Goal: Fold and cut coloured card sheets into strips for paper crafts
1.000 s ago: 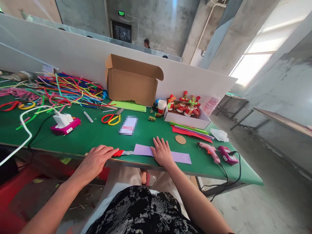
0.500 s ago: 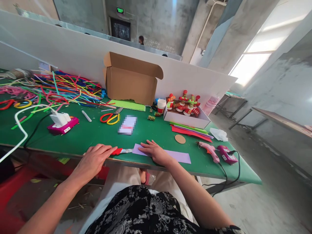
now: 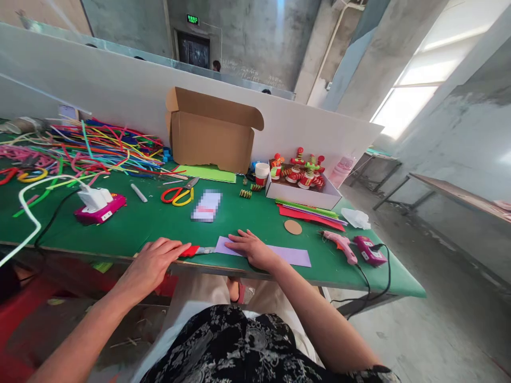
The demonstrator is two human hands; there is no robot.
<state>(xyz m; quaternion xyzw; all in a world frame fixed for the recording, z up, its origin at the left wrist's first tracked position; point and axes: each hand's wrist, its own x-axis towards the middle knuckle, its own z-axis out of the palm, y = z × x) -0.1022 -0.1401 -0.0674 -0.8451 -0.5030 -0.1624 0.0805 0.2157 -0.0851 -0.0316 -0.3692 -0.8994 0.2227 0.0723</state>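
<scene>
My left hand [image 3: 158, 256] is at the table's front edge, its fingers closed over the red handle of a utility knife [image 3: 190, 250]. The knife lies low over the table, its grey end pointing right and close to the left end of a purple paper strip [image 3: 289, 256]; whether it touches is hard to tell. My right hand [image 3: 254, 250] rests flat on the strip's left part, fingers stretched out. A brown cardboard disc [image 3: 293, 227] lies beyond the strip to the right. Scissors [image 3: 179, 193] with red and yellow handles lie ahead, beside a blurred-out item [image 3: 206, 205].
A pink glue gun [image 3: 340, 246] and a purple power block [image 3: 370, 250] with cords sit at right. Behind stand a white box [image 3: 303, 194] of small figures, a paper cup [image 3: 262, 173] and a cardboard box [image 3: 211, 135]. Pipe cleaners [image 3: 107, 143] pile up at left.
The view has shifted slightly, so things sit a little further left. Both hands, the knife and the purple strip keep their places on the table.
</scene>
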